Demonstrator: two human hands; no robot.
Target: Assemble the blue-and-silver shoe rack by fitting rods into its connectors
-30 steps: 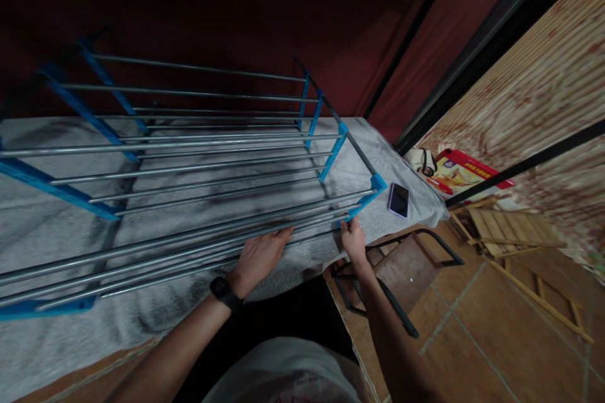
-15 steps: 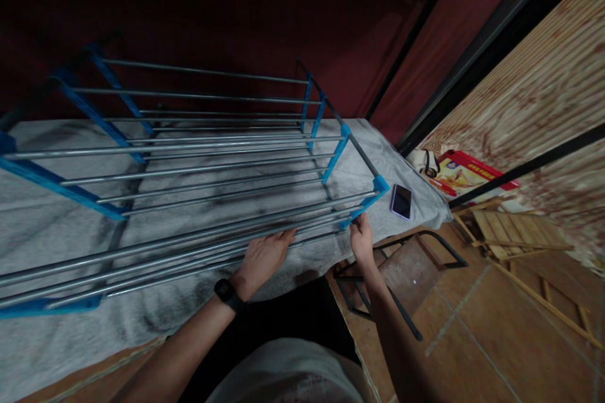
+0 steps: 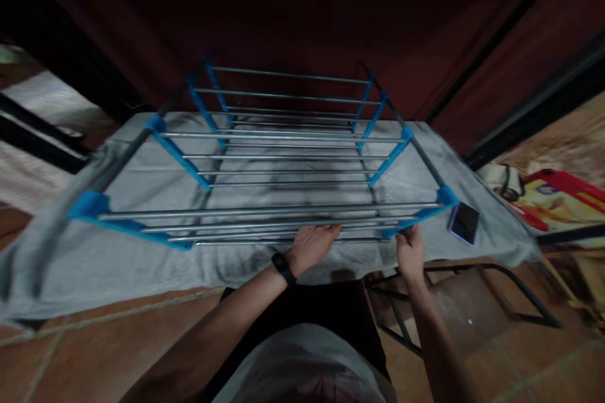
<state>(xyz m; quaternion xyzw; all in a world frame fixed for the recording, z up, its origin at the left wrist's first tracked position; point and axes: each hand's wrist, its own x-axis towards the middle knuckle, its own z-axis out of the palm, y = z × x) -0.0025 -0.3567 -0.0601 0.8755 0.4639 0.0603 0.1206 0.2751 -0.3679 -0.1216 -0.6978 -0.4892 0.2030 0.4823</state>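
Note:
A rack of grey metal rods (image 3: 269, 211) joined by blue plastic brackets (image 3: 172, 154) lies across a table covered with a grey cloth (image 3: 113, 258). My left hand (image 3: 314, 242), with a dark band on its wrist, is closed around the lower front rods, right of their middle. Its fingertips are partly hidden among the rods. At the lower end of the front right bracket (image 3: 423, 215), my right hand (image 3: 410, 255) grips with thumb and fingers bent. The bracket covers some of its fingertips.
A phone (image 3: 464, 223) lies on the cloth to the right of the rack. Beyond the table's right end is a red and yellow box (image 3: 562, 198). A metal-framed chair (image 3: 472, 308) stands by the front right edge. A dark red wall (image 3: 302, 12) rises behind.
My view has swung left, so the rack's whole left end now shows and everything sits further right in the picture. Both hands keep nearly the same places on the rack.

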